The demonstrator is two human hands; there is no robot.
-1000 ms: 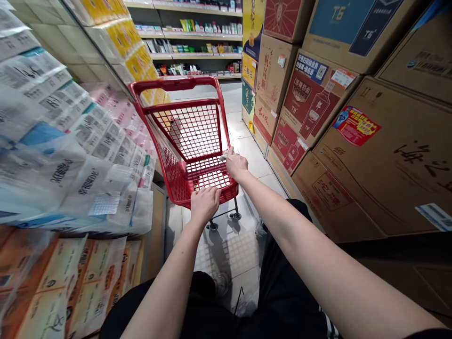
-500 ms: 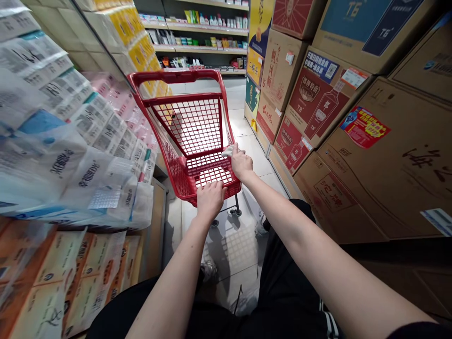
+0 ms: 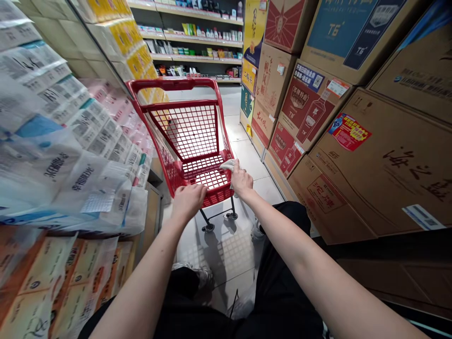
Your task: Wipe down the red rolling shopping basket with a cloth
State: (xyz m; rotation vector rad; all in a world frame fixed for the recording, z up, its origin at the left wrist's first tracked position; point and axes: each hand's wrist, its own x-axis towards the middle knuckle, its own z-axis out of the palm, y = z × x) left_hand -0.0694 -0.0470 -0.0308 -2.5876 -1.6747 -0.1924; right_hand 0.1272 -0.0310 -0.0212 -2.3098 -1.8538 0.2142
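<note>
A red plastic shopping cart [image 3: 183,136] stands in the aisle in front of me, its basket holding nothing that I can see. My left hand [image 3: 188,200] is closed over the cart's near rim. At the near right corner of the rim, my right hand [image 3: 240,180] presses a white cloth [image 3: 228,165] against the red plastic, fingers closed on the cloth. Both arms reach forward over my dark trousers.
Packs of tissue paper [image 3: 63,155] are stacked on the left shelf. Tall stacks of cardboard boxes [image 3: 353,141] line the right side. A tiled floor [image 3: 250,155] runs between them toward far shelves of small goods [image 3: 197,47].
My left hand has slid left along the near rim. My right hand with the cloth has moved down toward the near right corner. The cart has shifted slightly.
</note>
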